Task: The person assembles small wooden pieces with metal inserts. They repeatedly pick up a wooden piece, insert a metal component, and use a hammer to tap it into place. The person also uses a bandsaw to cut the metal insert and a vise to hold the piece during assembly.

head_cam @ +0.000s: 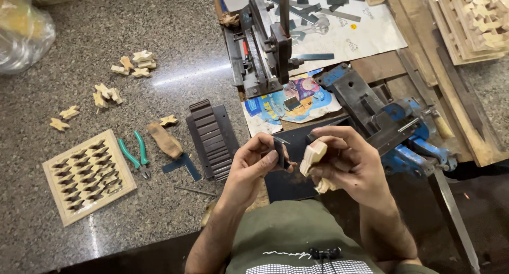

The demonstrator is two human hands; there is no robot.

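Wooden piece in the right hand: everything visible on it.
The wooden piece is pale, unfinished-looking wood, small, with a curved, notched outline much like the cut shapes scattered on the floor. The right hand pinches it between thumb and fingers, roughly upright, over the lap. Its lower part is hidden by the hand. It sits close beside the dark metal strip in the left hand; contact is unclear.

Even daylight, streak of glare on granite floor (175,75), soft shadows, sharp focus

Workshop: bench vise (408,133), pliers (135,155)
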